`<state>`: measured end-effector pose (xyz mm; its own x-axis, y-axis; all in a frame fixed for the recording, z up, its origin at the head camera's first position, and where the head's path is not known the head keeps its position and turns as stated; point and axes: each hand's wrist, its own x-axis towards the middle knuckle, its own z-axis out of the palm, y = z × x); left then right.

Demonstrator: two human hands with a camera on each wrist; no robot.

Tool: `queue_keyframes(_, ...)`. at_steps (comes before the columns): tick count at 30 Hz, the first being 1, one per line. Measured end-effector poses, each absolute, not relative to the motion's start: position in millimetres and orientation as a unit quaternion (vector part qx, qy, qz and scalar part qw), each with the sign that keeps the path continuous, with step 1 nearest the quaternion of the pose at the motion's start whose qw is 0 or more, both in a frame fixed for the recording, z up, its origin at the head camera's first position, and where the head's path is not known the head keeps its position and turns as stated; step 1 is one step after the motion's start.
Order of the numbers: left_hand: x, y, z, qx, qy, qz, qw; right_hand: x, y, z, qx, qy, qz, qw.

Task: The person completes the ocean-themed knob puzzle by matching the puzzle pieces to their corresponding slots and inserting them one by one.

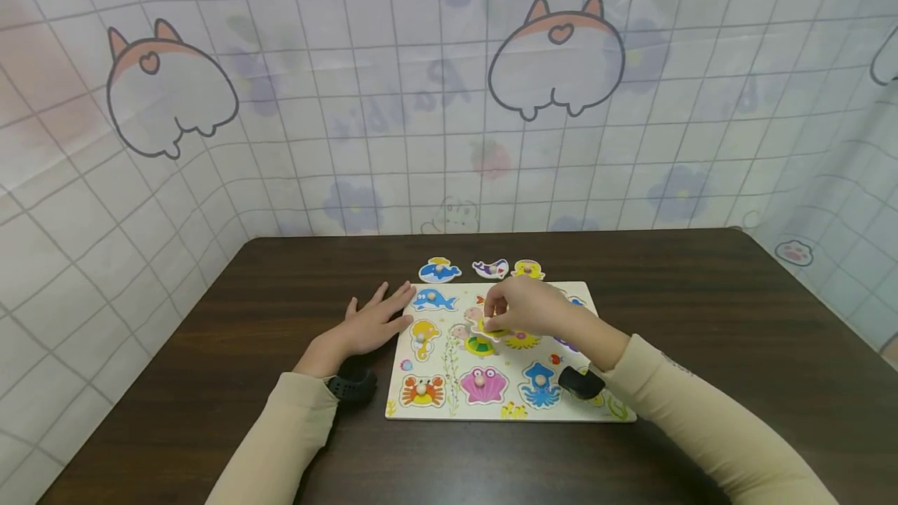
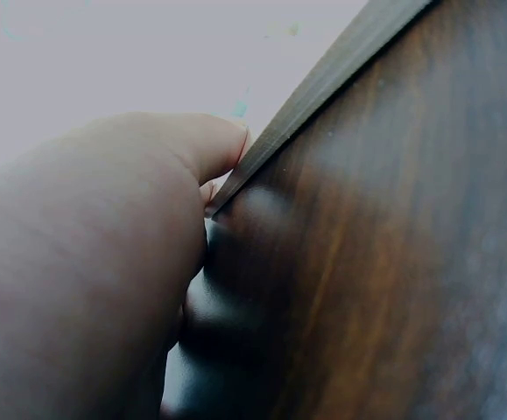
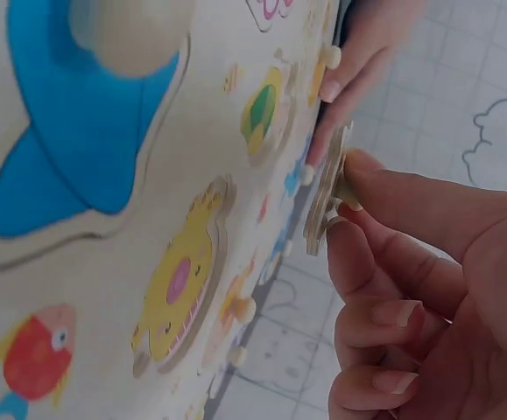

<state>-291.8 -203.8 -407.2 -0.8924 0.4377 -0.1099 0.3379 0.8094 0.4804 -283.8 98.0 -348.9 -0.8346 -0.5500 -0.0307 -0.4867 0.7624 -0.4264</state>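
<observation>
A wooden peg puzzle board [image 1: 438, 369] with sea animals lies on the table. Over its middle, my right hand [image 1: 529, 306] pinches a turtle puzzle piece [image 3: 327, 188] by its knob between thumb and fingers. The piece is tilted, seen edge-on in the right wrist view, near the printed green turtle [image 1: 480, 345] of the board. The other fingers of this hand are curled. My left hand [image 1: 368, 326] lies spread at the board's left side. Its thumb [image 2: 222, 144] is right at the board's edge in the left wrist view.
Behind the board lie a blue whale piece [image 1: 440, 271], a purple whale piece [image 1: 491, 269] and a yellow octopus piece [image 1: 528, 269]. Knobbed pieces on the board include a crab [image 1: 422, 391], a pink shell [image 1: 484, 386] and a squid [image 1: 540, 386]. A patterned curtain [image 1: 407, 100] surrounds the dark table [image 1: 701, 318].
</observation>
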Motion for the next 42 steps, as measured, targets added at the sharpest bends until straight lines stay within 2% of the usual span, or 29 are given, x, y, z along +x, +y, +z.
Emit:
queue_keyframes(24, -291, -204, -406, 0.204, 0.946, 0.23, 0.105, -278, 73, -360, -0.262, 0.942, -0.175, 0.113)
queue_keyframes(42, -292, -203, -408, 0.204, 0.947, 0.225, 0.102, -279, 70, -361, -0.259, 0.945, -0.165, 0.114)
